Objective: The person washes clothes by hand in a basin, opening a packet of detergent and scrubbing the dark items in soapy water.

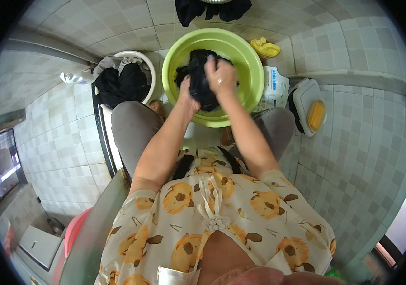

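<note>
A bunched black cloth (200, 83), apparently wet, is between my two hands over a round light-green plastic basin (213, 33). My left hand (188, 96) grips its near left side, palm turned inward. On its upper right side is my right hand (220, 75), slightly blurred, fingers curled on the cloth. More dark fabric lies in the basin beneath, and some suds show around it. What the fabric is as a garment cannot be told.
At the left, a white basin (153, 76) holds black and grey clothes (123, 83), beside a white bottle (76, 78). To the right are a yellow jug (265, 48), a white printed pouch (276, 87) and a yellow soap bar (316, 115) on a white lid. Black cloth (188, 10) hangs beyond.
</note>
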`<state>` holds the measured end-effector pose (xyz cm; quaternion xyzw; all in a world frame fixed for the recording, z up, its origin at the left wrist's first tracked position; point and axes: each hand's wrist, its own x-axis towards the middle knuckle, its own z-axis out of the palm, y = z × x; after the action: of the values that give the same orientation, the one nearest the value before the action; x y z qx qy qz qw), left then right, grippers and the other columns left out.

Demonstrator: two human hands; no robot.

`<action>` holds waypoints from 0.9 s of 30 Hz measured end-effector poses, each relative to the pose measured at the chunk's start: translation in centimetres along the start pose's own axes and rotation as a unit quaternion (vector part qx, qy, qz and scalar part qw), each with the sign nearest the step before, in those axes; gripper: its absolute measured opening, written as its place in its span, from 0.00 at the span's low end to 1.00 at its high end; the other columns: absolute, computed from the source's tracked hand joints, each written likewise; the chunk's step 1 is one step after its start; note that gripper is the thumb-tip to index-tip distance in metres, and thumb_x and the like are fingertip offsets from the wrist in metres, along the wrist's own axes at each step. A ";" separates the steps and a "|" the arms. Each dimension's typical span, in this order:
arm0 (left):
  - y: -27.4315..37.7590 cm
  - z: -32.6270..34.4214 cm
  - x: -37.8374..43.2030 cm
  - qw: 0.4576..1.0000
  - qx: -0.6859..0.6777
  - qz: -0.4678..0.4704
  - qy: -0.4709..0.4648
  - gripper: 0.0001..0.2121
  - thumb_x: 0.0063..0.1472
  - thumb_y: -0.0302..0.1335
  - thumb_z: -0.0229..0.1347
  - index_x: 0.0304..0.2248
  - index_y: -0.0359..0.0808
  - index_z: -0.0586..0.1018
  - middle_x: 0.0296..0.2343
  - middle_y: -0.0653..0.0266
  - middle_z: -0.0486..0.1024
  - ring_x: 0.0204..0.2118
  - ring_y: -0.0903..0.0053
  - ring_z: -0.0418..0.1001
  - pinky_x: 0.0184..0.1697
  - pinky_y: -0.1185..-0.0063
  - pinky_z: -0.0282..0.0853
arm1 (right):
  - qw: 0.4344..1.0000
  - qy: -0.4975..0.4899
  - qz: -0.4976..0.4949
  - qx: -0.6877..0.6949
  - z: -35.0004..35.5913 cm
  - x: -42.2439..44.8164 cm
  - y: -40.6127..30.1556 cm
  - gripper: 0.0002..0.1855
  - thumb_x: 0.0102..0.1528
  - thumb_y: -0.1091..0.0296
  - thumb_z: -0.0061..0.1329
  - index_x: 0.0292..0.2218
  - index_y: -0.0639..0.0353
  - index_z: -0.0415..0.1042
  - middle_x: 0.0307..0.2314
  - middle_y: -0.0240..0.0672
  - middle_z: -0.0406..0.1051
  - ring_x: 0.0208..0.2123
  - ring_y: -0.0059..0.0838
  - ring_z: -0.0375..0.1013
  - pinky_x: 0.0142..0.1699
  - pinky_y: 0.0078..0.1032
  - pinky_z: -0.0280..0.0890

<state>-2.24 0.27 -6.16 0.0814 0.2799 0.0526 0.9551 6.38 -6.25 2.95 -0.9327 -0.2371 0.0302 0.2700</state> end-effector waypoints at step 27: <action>0.8 -2.3 1.7 0.946 0.262 0.190 -0.006 0.15 0.59 0.38 0.44 0.36 0.34 0.73 0.29 0.61 0.74 0.31 0.70 0.72 0.36 0.73 0.69 | 0.980 -0.145 -0.086 0.108 -4.4 -8.9 -5.3 0.17 0.43 0.56 0.51 0.30 0.60 0.69 0.28 0.47 0.68 0.30 0.49 0.69 0.35 0.40 0.64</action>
<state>-2.08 1.60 -8.80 0.3802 0.2577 0.1572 0.8743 -2.92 -8.58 8.85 -0.8599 -0.3485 0.1673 0.3335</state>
